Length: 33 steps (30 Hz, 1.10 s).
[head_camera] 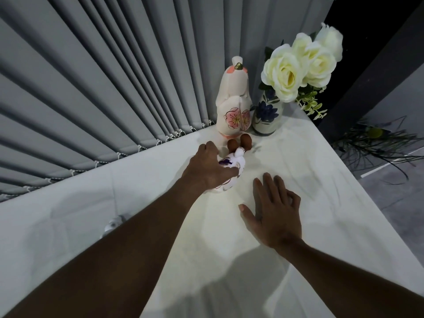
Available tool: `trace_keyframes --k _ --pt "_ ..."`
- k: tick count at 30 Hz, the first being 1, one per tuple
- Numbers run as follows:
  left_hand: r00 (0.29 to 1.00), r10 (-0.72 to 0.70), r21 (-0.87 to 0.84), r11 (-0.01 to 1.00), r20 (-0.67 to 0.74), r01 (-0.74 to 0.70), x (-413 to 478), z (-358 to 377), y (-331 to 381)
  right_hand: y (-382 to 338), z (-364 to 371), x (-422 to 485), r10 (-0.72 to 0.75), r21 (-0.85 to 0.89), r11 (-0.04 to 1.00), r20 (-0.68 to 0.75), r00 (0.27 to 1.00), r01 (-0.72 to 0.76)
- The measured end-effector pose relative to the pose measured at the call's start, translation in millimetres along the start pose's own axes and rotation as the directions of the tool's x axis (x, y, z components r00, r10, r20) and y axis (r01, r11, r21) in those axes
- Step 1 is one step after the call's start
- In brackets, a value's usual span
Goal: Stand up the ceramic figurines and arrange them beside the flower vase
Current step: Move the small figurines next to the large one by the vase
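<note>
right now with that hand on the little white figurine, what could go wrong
The left hand grips the small white figurine just in front of the tall pink-flowered figurine and the flower vase. Swinging it upright could knock either over. They also stand near the table's far corner, so a bump might send them off.

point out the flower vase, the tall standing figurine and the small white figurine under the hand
flower vase (pixel 266 115), head view, on its blue painted flower
tall standing figurine (pixel 234 97), head view, mid body
small white figurine (pixel 231 162), head view, upper body
</note>
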<state>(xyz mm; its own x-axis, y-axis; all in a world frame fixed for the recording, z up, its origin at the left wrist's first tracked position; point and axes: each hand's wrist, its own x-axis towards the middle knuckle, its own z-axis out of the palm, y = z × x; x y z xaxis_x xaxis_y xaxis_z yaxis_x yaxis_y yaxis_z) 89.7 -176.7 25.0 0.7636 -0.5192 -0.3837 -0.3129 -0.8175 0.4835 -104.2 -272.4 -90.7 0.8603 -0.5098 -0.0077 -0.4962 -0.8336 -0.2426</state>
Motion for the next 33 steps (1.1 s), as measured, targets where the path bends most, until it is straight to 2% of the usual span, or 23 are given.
trace_keyframes --k 4,7,11,14,23,30,33 --pt "0.994 -0.105 0.049 0.994 0.038 0.103 -14.4 -20.9 -23.0 -0.3 -0.8 -0.6 -0.003 -0.002 1.000 0.019 1.000 0.003" --pt "0.983 -0.175 -0.006 0.985 0.049 0.175 -32.1 -30.3 -43.3 -0.8 -1.4 -0.5 -0.008 -0.006 1.000 0.029 1.000 0.008" --pt "0.991 -0.094 -0.181 0.977 0.093 0.110 -44.5 -32.6 -56.2 -3.2 -1.6 -1.1 0.013 -0.009 1.000 0.036 0.999 -0.012" --pt "0.993 -0.002 -0.153 0.988 0.117 0.020 -44.7 -27.4 -53.3 -4.1 -2.3 -1.0 0.016 -0.008 1.000 0.038 0.999 -0.015" --pt "0.992 0.103 -0.154 0.984 0.067 -0.092 -42.6 -18.9 -44.9 -3.6 -3.8 -1.8 0.019 -0.019 1.000 0.041 0.999 -0.018" --pt "0.990 0.107 -0.146 0.985 0.093 -0.093 -40.7 -17.6 -37.9 -3.9 -2.2 -0.1 0.016 -0.031 0.999 0.034 0.999 -0.015" --pt "0.988 0.069 -0.162 0.986 0.139 -0.046 -43.1 -22.8 -41.3 -2.5 -1.8 0.0 0.014 -0.022 1.000 0.032 0.999 -0.013"
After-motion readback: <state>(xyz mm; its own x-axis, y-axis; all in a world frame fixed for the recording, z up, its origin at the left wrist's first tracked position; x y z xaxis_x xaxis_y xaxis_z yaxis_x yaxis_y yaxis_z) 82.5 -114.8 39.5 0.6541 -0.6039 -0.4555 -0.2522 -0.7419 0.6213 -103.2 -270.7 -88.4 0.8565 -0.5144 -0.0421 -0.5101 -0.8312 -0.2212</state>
